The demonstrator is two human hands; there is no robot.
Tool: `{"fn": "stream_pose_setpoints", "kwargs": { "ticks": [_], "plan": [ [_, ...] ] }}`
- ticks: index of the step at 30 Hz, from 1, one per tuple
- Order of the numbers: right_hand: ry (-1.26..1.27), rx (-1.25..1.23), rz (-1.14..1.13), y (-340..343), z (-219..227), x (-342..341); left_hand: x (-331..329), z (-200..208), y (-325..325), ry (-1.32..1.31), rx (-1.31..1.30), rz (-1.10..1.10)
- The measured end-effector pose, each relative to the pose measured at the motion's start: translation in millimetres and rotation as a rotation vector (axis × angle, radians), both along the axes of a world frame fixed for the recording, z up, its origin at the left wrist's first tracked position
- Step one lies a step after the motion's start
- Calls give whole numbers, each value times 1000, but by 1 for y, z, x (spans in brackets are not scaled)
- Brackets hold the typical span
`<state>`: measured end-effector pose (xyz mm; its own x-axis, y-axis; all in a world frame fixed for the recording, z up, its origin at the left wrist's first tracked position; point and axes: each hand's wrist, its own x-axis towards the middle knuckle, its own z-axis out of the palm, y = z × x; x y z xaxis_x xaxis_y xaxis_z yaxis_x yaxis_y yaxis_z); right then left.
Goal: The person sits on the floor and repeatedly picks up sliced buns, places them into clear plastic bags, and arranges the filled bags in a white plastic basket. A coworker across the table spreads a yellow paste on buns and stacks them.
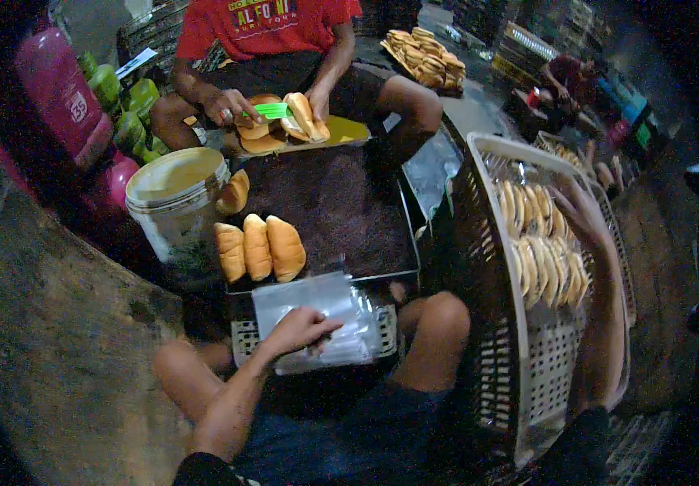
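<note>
Left hand: the left hand (301, 327) is laid over a stack of flat, clear plastic bags (305, 298), fingers loosely bent, index finger extended; whether a bag is pinched cannot be told.
Right hand: the right hand (577, 206) is stretched into a large off-white plastic lattice crate (548, 360), beside the buns; blurred, its grip cannot be made out.
Bags: stacked in front of the knees, above a pale perforated basket (244, 340).
Crate contents: long, golden filled buns (550, 267), stood side by side in two rows at the far half.
Tray: a pale-rimmed rectangular tray with a dark brown, grainy-looking surface (349, 194) is set beyond the bags.
Rolls: three oblong, golden-brown bread rolls (258, 248) are lined up at its near left corner; another is seen beside a white, smeared plastic bucket (175, 206).
Opposite: a split bun (304, 117) and a bright green flat spreader (272, 111) are held by a red-shirted co-worker (264, 28).
</note>
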<state>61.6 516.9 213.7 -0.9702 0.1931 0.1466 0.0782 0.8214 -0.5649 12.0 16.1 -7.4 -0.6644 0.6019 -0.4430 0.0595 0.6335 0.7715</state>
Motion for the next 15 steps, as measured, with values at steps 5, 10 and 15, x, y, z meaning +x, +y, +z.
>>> {"fn": "stream_pose_setpoints", "kwargs": {
  "ticks": [5, 10, 15],
  "plan": [
    [-174, 91, 1124, -291, -8, -88, 10, 37, 0, 388, 462, 497],
    [8, -808, 422, -371, -59, -56, -15, 58, -36, -574, 1208, 674],
    [-136, -1338, 146, -355, -123, -31, -33, 68, -64, 75, 1238, 1069]
  ]
}}
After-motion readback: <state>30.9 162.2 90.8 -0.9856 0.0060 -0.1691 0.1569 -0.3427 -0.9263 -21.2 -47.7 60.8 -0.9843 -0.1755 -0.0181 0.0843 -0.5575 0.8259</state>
